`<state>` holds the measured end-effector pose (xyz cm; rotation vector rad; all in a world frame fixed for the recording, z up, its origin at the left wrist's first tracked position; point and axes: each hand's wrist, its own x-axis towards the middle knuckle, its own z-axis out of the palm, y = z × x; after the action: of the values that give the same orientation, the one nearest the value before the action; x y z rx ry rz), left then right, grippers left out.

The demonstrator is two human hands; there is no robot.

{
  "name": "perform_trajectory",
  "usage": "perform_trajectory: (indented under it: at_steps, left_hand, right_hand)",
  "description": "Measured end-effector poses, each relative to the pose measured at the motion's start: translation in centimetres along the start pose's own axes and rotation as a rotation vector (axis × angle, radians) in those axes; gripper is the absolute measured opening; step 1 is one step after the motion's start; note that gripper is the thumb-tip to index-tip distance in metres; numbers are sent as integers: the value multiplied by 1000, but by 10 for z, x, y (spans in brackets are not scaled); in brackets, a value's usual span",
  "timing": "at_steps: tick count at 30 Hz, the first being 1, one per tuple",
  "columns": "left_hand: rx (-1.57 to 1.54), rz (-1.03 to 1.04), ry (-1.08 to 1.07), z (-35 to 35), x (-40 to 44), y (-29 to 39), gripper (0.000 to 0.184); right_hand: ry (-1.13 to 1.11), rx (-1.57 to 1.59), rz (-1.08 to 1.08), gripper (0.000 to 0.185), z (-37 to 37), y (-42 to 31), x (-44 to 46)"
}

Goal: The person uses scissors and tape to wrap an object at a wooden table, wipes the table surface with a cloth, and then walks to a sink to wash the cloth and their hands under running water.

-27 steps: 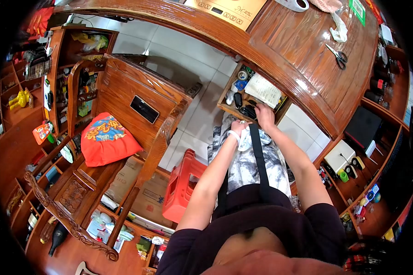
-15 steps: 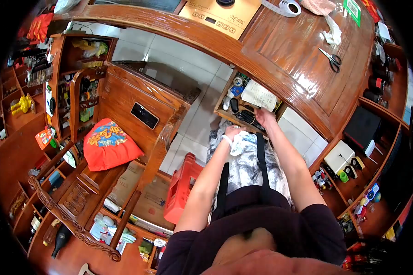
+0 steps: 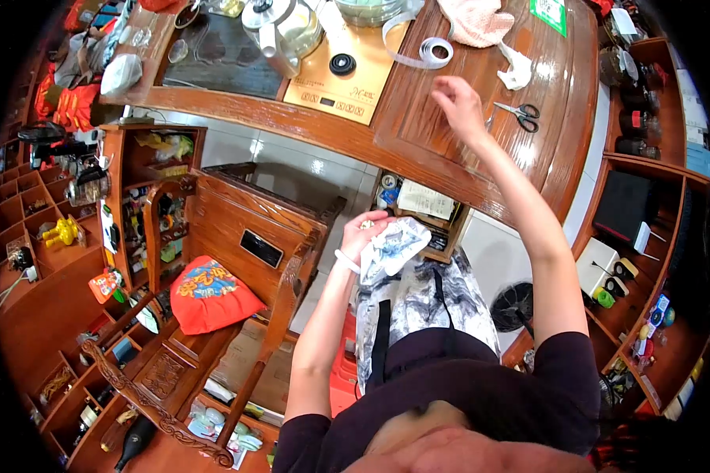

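My left hand (image 3: 361, 234) is closed on a crumpled white piece with blue markings (image 3: 398, 246), which looks like thin cloth or a wrapper and hangs beside the drawer. Below the tabletop, the drawer (image 3: 459, 229) stands pulled out, with papers (image 3: 426, 200) and dark items inside. Above the wooden table (image 3: 418, 154), my right hand (image 3: 459, 106) is raised with its fingers loosely apart and nothing visible in them. Scissors (image 3: 522, 117) lie just right of it, and a roll of white tape (image 3: 434, 53) lies beyond its fingertips.
A gold induction cooker (image 3: 341, 94) and a glass kettle (image 3: 280, 35) stand at the table's far left. Pink cloth (image 3: 477, 20) and white tissue (image 3: 515, 69) lie at the back. A carved wooden chair (image 3: 237, 209) with a red cushion (image 3: 213, 296) is on the left; shelves line both sides.
My right hand has left the drawer and risen over the table near the scissors. My left hand has lifted left with the white-and-blue piece. The drawer shows less, and the view has shifted.
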<state>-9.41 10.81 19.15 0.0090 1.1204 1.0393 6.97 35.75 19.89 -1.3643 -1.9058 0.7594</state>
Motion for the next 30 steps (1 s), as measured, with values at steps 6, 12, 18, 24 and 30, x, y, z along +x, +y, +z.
perform_trajectory:
  at_steps: [6, 12, 18, 24, 30]
  left_hand:
    - [315, 161, -65, 45, 40, 58, 25]
    - [908, 442, 118, 98, 110, 104, 14]
    - [1591, 634, 294, 177, 144, 139, 16]
    - [1918, 605, 387, 206, 166, 142, 15]
    - [2073, 662, 349, 209, 171, 138, 14]
  right_hand:
    - [60, -359, 7, 29, -3, 26, 84]
    - [-199, -307, 53, 27, -5, 43, 90]
    - [-308, -238, 101, 19, -16, 32, 61]
    - [-29, -132, -257, 17, -1, 36, 110]
    - [127, -365, -473, 13, 43, 35, 158]
